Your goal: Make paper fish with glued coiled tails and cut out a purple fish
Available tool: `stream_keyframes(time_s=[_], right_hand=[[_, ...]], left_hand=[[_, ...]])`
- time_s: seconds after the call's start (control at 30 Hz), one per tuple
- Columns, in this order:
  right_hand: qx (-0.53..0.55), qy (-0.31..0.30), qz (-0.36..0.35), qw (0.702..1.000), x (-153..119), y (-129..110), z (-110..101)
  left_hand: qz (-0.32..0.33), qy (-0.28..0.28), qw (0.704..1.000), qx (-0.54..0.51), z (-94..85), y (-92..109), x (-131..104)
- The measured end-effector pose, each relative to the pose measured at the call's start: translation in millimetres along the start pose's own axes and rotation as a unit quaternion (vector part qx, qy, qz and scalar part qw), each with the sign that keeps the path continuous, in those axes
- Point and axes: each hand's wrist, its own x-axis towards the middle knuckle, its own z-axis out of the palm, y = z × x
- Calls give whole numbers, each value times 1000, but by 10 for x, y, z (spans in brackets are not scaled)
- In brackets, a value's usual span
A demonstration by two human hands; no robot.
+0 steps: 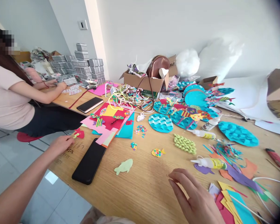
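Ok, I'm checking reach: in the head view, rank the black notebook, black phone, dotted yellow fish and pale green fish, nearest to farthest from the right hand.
1. Dotted yellow fish, ahead, slightly left
2. Pale green fish, left
3. Black phone, farther left
4. Black notebook, beyond the phone

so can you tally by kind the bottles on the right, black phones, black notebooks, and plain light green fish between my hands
Bottles on the right: 3
Black phone: 1
Black notebook: 1
Plain light green fish: 1
Total: 6
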Motion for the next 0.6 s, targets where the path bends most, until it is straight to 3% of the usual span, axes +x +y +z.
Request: stream_keyframes(time_s=[0.37,0.53,0.6], right_hand=[[17,-34,17,999,-76,43,42],[25,-43,22,999,-106,85,62],[27,-51,27,998,-124,101,68]], left_hand=[[-1,-36,979,202,-73,164,-64],[123,-14,960,250,-103,180,-123],[143,-10,958,248,-87,184,-127]])
